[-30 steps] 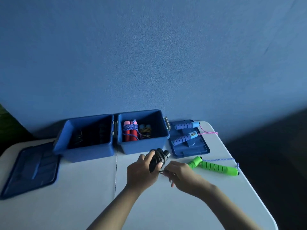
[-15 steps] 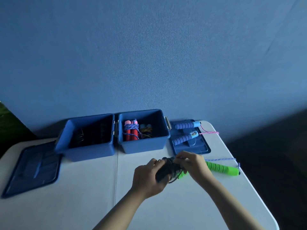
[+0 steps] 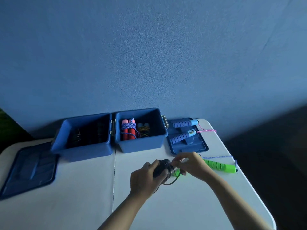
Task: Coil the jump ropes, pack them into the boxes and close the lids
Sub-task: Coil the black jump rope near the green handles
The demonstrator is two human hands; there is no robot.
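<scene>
Right now you're mid-coil: your left hand [image 3: 143,177] grips the black rope handles [image 3: 160,167] above the worktop [image 3: 83,196], while your right hand's [image 3: 191,165] fingers [image 3: 178,161] pinch the thin black cord [image 3: 172,179], one loose loop hanging below. Next, I'd judge, wind that slack tight, then drop the bundle into the left box [image 3: 83,147]

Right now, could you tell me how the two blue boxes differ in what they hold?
The right box holds a red-handled rope bundle and a smaller yellow-corded bundle; the left box holds only dark items, too dim to identify. Both are blue, open, and side by side on the table.
</scene>
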